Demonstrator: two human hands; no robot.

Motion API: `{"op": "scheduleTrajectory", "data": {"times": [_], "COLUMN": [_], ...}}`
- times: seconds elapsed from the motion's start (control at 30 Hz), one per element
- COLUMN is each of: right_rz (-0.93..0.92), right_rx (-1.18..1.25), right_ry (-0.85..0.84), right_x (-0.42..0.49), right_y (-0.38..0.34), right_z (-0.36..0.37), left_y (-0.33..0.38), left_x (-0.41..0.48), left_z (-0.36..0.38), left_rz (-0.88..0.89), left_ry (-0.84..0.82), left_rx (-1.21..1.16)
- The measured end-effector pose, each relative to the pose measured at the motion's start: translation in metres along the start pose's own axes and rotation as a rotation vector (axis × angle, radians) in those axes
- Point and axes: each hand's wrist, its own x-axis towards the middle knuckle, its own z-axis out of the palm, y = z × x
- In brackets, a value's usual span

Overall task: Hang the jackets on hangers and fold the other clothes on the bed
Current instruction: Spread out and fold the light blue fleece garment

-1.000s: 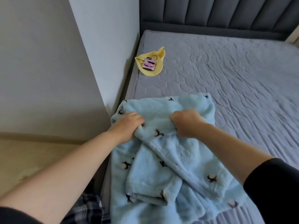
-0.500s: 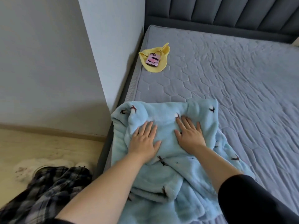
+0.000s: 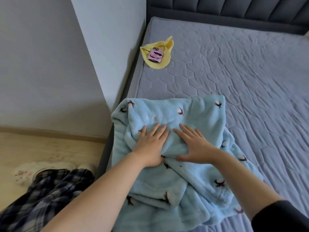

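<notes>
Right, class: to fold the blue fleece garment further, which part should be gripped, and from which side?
Likely the far edge of the blue fleece garment, a hand near each corner, reaching over from the near side. That edge lies straight across the bed; the near part is bunched. The left hand and right hand press flat mid-garment.

2 bare forearms forward, left grip [image 3: 150, 146] and right grip [image 3: 195, 146] flat, palms down.
</notes>
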Motion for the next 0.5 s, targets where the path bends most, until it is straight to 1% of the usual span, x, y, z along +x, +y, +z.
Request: {"op": "scheduleTrajectory", "data": {"times": [0.07, 0.13, 0.23, 0.27, 0.3, 0.33, 0.4, 0.43, 0.47, 0.5], "right_rz": [0.006, 0.045, 0.110, 0.128, 0.114, 0.067, -0.018, -0.044, -0.057, -0.054], "right_rx": [-0.147, -0.221, -0.179, -0.161, -0.164, -0.180, -0.243, -0.280, -0.314, -0.353], "right_ry": [-0.001, 0.032, 0.123, 0.181, 0.292, 0.440, 0.725, 0.820, 0.841, 0.757], "right_x": [-0.005, 0.000, 0.018, 0.025, 0.032, 0.037, 0.045, 0.047, 0.047, 0.046], "right_y": [0.003, -0.001, -0.006, -0.008, -0.010, -0.010, -0.010, -0.008, -0.006, -0.004], "right_z": [-0.003, -0.010, -0.037, -0.051, -0.063, -0.074, -0.087, -0.085, -0.080, -0.071], "left_y": [0.005, 0.007, -0.002, -0.006, -0.011, -0.016, -0.021, -0.020, -0.017, -0.013], "left_x": [0.002, 0.008, 0.023, 0.030, 0.038, 0.045, 0.053, 0.054, 0.051, 0.045], "left_z": [-0.006, -0.020, -0.054, -0.068, -0.083, -0.096, -0.115, -0.117, -0.114, -0.104], "left_rz": [-0.043, -0.072, -0.134, -0.164, -0.190, -0.205, -0.190, -0.164, -0.137, -0.122], "left_ry": [0.011, 0.044, 0.136, 0.154, 0.183, 0.229, 0.379, 0.443, 0.464, 0.418], "left_rx": [0.007, -0.029, -0.163, -0.193, -0.189, -0.157, -0.030, 0.043, 0.097, 0.133]}}
